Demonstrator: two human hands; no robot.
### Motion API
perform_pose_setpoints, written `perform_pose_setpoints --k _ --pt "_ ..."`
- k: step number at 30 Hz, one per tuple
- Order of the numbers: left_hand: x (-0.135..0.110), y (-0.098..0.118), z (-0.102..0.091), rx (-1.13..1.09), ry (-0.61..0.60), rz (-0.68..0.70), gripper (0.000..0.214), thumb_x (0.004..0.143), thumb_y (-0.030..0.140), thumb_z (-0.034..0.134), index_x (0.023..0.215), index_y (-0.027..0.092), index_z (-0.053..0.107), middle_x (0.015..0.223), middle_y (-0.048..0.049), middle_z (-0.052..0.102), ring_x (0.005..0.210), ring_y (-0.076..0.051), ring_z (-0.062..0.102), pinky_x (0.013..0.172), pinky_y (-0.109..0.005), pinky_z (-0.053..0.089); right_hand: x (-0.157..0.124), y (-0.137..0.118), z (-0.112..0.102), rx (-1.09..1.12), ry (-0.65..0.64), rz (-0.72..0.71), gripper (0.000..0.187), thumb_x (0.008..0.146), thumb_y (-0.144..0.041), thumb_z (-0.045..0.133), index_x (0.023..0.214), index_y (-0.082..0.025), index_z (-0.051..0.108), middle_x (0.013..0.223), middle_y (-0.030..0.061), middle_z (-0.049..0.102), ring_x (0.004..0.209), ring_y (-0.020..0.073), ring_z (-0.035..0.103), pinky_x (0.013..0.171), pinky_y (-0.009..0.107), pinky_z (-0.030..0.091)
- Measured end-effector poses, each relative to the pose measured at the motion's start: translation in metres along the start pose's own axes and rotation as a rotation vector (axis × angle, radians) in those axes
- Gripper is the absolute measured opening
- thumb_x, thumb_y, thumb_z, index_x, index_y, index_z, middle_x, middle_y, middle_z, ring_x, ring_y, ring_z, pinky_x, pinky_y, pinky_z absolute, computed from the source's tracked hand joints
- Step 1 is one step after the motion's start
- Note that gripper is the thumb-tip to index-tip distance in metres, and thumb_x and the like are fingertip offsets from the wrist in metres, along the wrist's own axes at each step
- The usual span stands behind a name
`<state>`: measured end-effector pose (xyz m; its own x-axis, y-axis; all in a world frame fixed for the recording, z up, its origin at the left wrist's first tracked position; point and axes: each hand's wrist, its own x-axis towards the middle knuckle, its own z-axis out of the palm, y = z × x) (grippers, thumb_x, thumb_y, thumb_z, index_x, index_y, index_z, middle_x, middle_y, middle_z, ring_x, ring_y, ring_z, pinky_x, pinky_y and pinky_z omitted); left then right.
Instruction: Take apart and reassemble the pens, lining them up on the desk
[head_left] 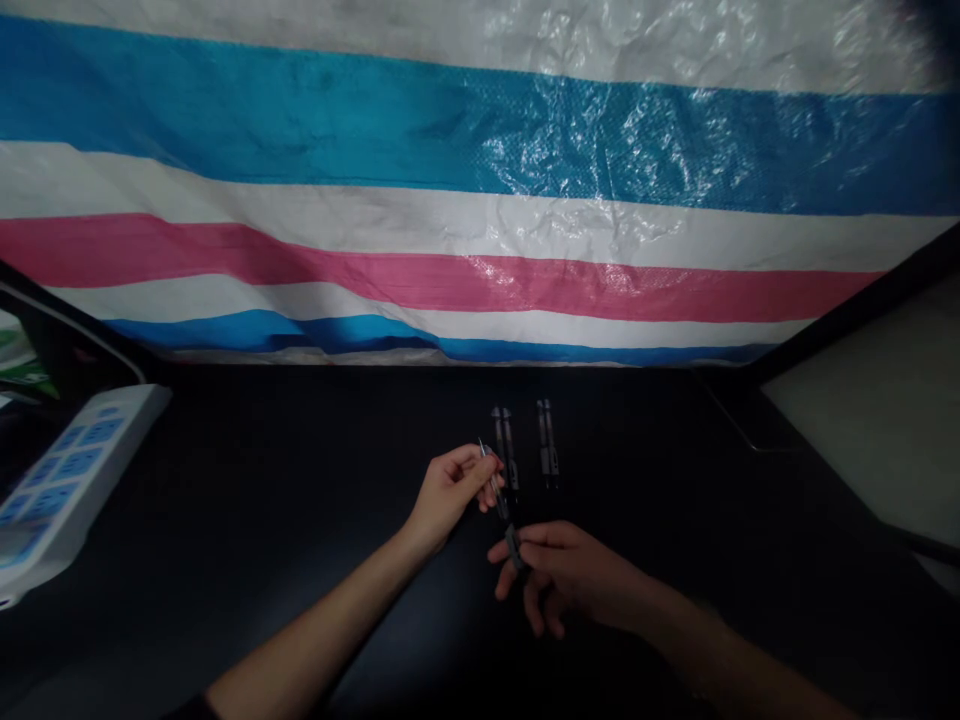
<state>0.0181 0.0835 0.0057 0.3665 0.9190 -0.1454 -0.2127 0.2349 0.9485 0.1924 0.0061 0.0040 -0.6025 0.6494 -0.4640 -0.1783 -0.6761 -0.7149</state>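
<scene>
My left hand [459,485] is closed on a slim pen barrel [501,503], its thin pointed tip tilted up and away from me. Just below it, my right hand [566,570] pinches a dark pen part with a clip [513,543] between thumb and fingers, its other fingers loosely curled. The two parts lie nearly in line; whether they touch I cannot tell. Beyond my left fingertips lies a pair of dark pens [507,440], partly behind the hand. A second pair of pens [549,440] rests a little to the right, side by side.
A white power strip with blue sockets [82,470] stands at the left of the black table [300,450]. A striped plastic sheet [375,130] hangs across the back. A thin dark flat object [750,420] lies at the far right corner.
</scene>
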Motion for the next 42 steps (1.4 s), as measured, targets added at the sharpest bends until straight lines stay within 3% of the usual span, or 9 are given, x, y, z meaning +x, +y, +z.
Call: perform_pose_setpoints --k 3,7,21,31,37,42 --pt "0.000 0.000 0.001 0.003 -0.007 -0.007 0.034 0.075 0.046 0.073 0.076 0.013 0.066 0.061 -0.0014 0.065 0.045 -0.008 0.054 0.043 -0.018 0.043 0.000 -0.001 0.001 -0.054 -0.015 0.015 0.032 0.083 -0.040 0.065 0.095 -0.011 0.060 0.084 0.0071 0.070 0.045 0.0082 0.062 0.035 0.015 0.041" --pt "0.000 0.001 0.001 -0.017 0.005 -0.005 0.035 0.075 0.047 0.074 0.076 0.013 0.066 0.061 -0.0012 0.065 0.045 -0.008 0.054 0.043 -0.018 0.042 0.000 0.001 0.001 -0.064 0.027 0.029 0.032 0.073 -0.033 0.075 0.080 -0.016 0.049 0.068 0.0020 0.070 0.038 0.0087 0.059 0.034 0.015 0.043" --pt "0.011 0.011 -0.012 -0.239 0.317 0.093 0.035 0.072 0.044 0.077 0.077 0.012 0.065 0.063 0.0003 0.062 0.047 -0.005 0.050 0.044 -0.016 0.039 0.000 0.004 0.001 -0.097 0.012 0.059 0.035 0.070 -0.030 0.075 0.078 -0.019 0.043 0.058 0.0006 0.069 0.039 0.0137 0.063 0.037 0.019 0.049" --pt "-0.003 0.006 0.005 -0.172 0.251 0.061 0.031 0.075 0.042 0.075 0.076 0.012 0.065 0.062 0.0007 0.063 0.046 -0.005 0.051 0.044 -0.015 0.039 0.001 0.004 0.001 -0.095 0.058 0.048 0.035 0.071 -0.032 0.074 0.078 -0.020 0.042 0.058 -0.0018 0.067 0.036 0.0120 0.060 0.033 0.017 0.044" --pt "-0.020 0.002 0.018 -0.036 0.206 0.074 0.031 0.078 0.044 0.071 0.077 0.014 0.065 0.063 0.0005 0.063 0.047 -0.007 0.053 0.044 -0.018 0.041 0.000 0.000 0.006 -0.118 0.154 -0.029 0.035 0.070 -0.032 0.075 0.074 -0.020 0.043 0.054 -0.0058 0.063 0.031 0.0047 0.048 0.029 0.012 0.029" --pt "-0.020 0.001 0.018 -0.098 0.194 0.047 0.033 0.077 0.045 0.071 0.079 0.013 0.067 0.063 -0.0005 0.064 0.046 -0.008 0.053 0.044 -0.018 0.040 0.001 0.000 0.007 -0.042 0.100 -0.029 0.040 0.077 -0.051 0.069 0.077 -0.018 0.047 0.059 -0.0016 0.064 0.030 0.0043 0.046 0.029 0.014 0.022"
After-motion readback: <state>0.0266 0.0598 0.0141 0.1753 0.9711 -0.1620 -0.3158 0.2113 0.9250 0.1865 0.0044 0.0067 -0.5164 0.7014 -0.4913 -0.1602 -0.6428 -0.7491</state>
